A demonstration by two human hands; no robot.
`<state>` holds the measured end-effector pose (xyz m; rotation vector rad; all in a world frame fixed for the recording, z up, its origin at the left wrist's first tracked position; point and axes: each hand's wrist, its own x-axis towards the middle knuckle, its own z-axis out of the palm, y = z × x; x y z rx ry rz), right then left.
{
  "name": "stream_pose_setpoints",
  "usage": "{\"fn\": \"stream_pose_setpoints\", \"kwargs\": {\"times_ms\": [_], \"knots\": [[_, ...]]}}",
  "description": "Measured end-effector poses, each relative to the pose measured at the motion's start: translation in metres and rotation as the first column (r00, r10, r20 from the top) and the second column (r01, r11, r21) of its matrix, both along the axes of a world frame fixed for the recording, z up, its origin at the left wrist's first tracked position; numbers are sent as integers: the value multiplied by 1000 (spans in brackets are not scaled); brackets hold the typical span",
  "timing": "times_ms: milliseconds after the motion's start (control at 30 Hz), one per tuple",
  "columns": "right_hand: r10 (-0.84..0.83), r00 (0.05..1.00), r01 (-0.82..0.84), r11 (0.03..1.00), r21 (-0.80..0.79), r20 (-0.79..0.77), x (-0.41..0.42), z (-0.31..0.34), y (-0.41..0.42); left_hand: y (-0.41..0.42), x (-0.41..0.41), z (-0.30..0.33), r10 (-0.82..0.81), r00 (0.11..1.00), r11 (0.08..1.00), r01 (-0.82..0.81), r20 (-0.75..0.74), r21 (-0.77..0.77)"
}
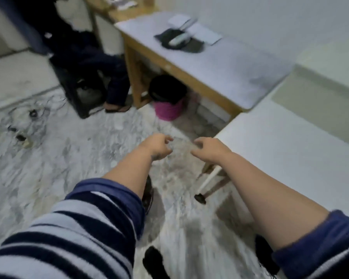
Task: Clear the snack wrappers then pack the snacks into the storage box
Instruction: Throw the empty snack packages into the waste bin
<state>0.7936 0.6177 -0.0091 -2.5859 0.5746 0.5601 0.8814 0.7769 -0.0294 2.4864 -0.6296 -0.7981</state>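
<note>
No text, label, brand or number can be read anywhere. The papers and the dark items on the far worktop may carry print, but the blur hides it.
</note>
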Motion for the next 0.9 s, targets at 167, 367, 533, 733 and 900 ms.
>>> {"fn": "stream_pose_setpoints", "kwargs": {"times_ms": [167, 367, 533, 733, 900], "knots": [[-240, 965, 245, 969, -32, 108, -111, 48, -95, -121, -69, 52, -240, 963, 966, 249, 124, -64], [-464, 868, 483, 872, -80, 176, -290, 85, -197, -259, -218, 93, -445, 874, 869, 474, 193, -144], [-558, 808, 587, 792, -170, 190, -438, 115, -261, -357, -356, 110, -603, 761, 735, 647, 241, -203], [-731, 643, 766, 618, -178, 226, -581, 146, -318, -450, -494, 145, -743, 588, 552, 808, 319, -204], [-821, 490, 871, 466, -152, 292, -670, 167, -359, -527, -571, 179, -791, 513, 433, 854, 332, -289]]}}
